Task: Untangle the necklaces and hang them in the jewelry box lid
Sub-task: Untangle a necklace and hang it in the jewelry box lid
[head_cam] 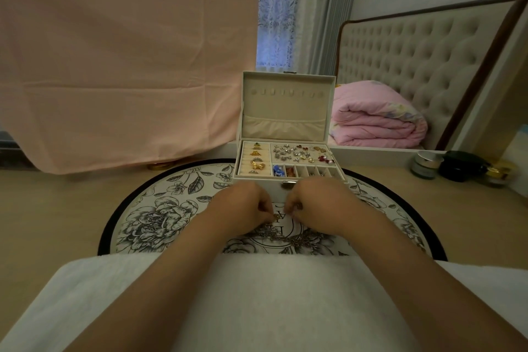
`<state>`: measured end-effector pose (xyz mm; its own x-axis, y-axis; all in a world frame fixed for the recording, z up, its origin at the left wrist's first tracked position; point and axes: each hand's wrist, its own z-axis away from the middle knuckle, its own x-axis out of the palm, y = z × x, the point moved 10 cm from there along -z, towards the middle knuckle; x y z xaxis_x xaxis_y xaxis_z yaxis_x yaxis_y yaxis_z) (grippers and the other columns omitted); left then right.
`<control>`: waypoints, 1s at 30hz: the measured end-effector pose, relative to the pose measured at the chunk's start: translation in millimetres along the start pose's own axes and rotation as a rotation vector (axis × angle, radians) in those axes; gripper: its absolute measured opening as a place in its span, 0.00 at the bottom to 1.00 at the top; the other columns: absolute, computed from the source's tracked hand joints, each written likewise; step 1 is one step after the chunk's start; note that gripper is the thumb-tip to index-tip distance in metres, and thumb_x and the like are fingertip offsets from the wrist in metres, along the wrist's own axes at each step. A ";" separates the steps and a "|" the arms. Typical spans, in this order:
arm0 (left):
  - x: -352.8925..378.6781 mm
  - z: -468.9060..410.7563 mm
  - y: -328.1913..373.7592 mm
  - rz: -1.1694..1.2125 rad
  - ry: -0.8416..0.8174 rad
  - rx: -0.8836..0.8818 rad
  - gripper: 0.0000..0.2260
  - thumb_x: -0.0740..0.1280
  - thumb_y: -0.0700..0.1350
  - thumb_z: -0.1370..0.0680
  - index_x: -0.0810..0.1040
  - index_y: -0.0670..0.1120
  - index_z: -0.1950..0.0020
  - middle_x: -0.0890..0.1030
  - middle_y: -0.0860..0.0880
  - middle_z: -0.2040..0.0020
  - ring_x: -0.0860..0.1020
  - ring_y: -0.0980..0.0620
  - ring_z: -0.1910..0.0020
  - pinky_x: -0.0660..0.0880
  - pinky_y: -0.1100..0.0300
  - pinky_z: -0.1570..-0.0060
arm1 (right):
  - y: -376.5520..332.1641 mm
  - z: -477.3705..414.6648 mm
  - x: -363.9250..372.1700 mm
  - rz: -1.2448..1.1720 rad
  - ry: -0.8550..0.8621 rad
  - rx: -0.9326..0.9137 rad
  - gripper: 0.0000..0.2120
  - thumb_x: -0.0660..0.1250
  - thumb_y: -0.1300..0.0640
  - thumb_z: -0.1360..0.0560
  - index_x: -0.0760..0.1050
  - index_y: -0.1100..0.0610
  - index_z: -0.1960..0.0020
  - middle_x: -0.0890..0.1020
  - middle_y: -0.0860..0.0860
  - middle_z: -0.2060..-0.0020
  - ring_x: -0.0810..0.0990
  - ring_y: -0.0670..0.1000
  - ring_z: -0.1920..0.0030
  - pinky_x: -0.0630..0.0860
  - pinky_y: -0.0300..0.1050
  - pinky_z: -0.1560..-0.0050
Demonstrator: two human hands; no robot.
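A white jewelry box [258, 180] stands open on a round floral mat [160, 217]. Its upright lid [285, 106] has a row of bare hooks [287, 92] and a pocket below them. Rings and earrings fill the tray. In front of the box lies a tangle of thin necklaces [288, 234] on the mat. My left hand [243, 206] and my right hand [320, 203] are close together over the tangle, each pinching a piece of chain between the fingertips. The fingers hide part of the chains.
A white towel [271, 300] lies under my forearms at the near edge. Several cosmetic jars [457, 166] stand at the right of the wooden tabletop. A mirror behind the box reflects a bed and a pink quilt. A pink cloth [123, 60] hangs at the left.
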<state>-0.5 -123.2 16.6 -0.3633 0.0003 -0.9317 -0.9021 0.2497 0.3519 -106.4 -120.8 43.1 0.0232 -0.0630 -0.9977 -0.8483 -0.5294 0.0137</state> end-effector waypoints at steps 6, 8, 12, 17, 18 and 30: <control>1.2 0.1 -7.6 0.104 0.017 0.000 0.04 0.69 0.51 0.22 0.80 0.54 0.56 0.80 0.56 0.60 0.79 0.54 0.59 0.79 0.53 0.52 | -15.6 -3.2 16.1 -0.145 0.062 -0.093 0.09 0.68 0.48 0.22 0.80 0.47 0.42 0.80 0.47 0.50 0.78 0.51 0.47 0.75 0.47 0.51; -6.1 0.0 -6.8 0.211 0.050 0.015 0.05 0.67 0.50 0.20 0.79 0.53 0.55 0.80 0.55 0.59 0.78 0.55 0.59 0.78 0.54 0.54 | -11.5 -2.8 14.3 -0.151 0.088 -0.089 0.10 0.69 0.49 0.22 0.81 0.46 0.42 0.81 0.45 0.49 0.78 0.49 0.48 0.74 0.45 0.50; -20.8 0.5 -8.8 0.494 0.132 -0.024 0.05 0.68 0.48 0.20 0.79 0.51 0.56 0.81 0.51 0.63 0.79 0.55 0.64 0.76 0.57 0.60 | 5.2 -3.3 10.1 -0.480 0.130 -0.013 0.09 0.73 0.52 0.25 0.82 0.46 0.44 0.84 0.42 0.53 0.81 0.42 0.51 0.78 0.41 0.49; -20.1 5.3 -7.8 0.928 0.130 -0.128 0.06 0.68 0.42 0.20 0.81 0.39 0.50 0.84 0.43 0.63 0.83 0.51 0.66 0.82 0.59 0.62 | 15.4 -1.6 3.6 -0.908 0.111 0.075 0.16 0.80 0.59 0.32 0.80 0.52 0.47 0.86 0.47 0.56 0.83 0.38 0.59 0.79 0.37 0.55; -20.0 6.9 -7.1 0.994 0.133 -0.148 0.06 0.68 0.41 0.20 0.81 0.38 0.50 0.84 0.42 0.63 0.83 0.51 0.67 0.82 0.60 0.65 | 15.6 -0.7 5.3 -0.966 0.094 0.096 0.17 0.81 0.58 0.32 0.80 0.53 0.47 0.86 0.49 0.56 0.85 0.42 0.58 0.81 0.40 0.54; -14.9 11.2 -1.7 0.990 -0.048 -0.117 0.14 0.74 0.37 0.26 0.80 0.45 0.42 0.86 0.42 0.54 0.85 0.49 0.58 0.81 0.60 0.59 | 28.6 3.6 4.9 -1.105 0.115 0.214 0.06 0.73 0.63 0.24 0.85 0.53 0.51 0.86 0.52 0.66 0.82 0.48 0.67 0.79 0.44 0.68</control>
<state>9.0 -112.8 28.8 -0.9565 0.1966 -0.2154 -0.2161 0.0183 0.9762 -132.4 -133.2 38.4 0.8558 0.2663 -0.4436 -0.4054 -0.1877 -0.8947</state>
